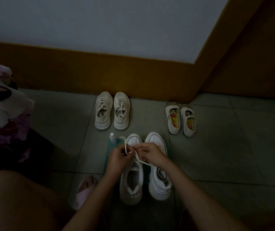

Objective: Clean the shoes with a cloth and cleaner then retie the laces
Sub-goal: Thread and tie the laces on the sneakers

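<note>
1. Gripping the cream lace (125, 145) w/ both hands: left hand (118, 158) has fingers curled round one strand, right hand (153, 155) pinches the other. A loop sticks up past the left fingers.
2. Hands sit over the front of the left white sneaker (131, 179), so eyelets & any knot are hidden. Can't tell how far it's laced.
3. Right white sneaker (160, 182) is just beside it, toes twd the wall, upper part covered by the right wrist.
4. Both shoes are on a teal cloth (107, 161), mostly hidden under shoes & hands; only edges show.
5. Spray bottle (112, 139) is at the cloth's far-left corner, lower part behind the left hand. Upright or lying, can't tell; label unreadable.
6. Beige sneaker pair (111, 112) is by the baseboard, w/ small strap shoes (181, 118) to the right. Both are apart from the near pair.
7. Foot in a pink slipper (85, 189) is near left, partly behind the forearm. Floral fabric (3, 105) is cut off at the left edge. V. dim light, details murky.
</note>
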The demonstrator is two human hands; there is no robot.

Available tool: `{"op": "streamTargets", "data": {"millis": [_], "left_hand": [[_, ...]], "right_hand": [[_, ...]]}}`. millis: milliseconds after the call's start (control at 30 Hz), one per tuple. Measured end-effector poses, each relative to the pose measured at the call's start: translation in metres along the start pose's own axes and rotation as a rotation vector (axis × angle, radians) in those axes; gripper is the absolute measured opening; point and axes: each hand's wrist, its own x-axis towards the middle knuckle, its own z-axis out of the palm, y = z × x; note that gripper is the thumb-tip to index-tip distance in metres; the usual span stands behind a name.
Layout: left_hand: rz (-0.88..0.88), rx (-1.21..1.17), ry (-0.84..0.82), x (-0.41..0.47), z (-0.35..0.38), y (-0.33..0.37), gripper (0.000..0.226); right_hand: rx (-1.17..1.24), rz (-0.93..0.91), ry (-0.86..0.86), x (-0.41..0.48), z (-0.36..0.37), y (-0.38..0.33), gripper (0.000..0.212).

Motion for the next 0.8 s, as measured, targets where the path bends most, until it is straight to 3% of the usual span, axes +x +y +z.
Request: {"op": "streamTargets", "data": {"millis": [167, 400, 533, 733, 800], "left_hand": [[-0.072, -0.166, 0.023, -0.003, 0.0, 0.003, 0.017], [-0.072, -0.24, 0.024, -0.002, 0.001, 0.001, 0.025], [-0.09, -0.265, 0.039, -0.002, 0.002, -0.001, 0.025], [-0.106, -0.291, -0.028, -0.003, 0.0, -0.001, 0.012], [-0.113, -0.311, -0.019, -0.004, 0.0, -0.001, 0.011]], "right_hand": [[0.071, 0.027, -0.038, 0.006, -0.001, -0.003, 0.031], [-0.107, 0.0, 0.037, 0.013, -0.003, 0.003, 0.016], [-0.363, -0.044, 0.114, 0.012, -0.01, 0.004, 0.007], [-0.546, -0.159, 0.305, 0.018, -0.044, 0.016, 0.027], [-0.553, -0.113, 0.411, 0.02, -0.059, 0.025, 0.03]]}}
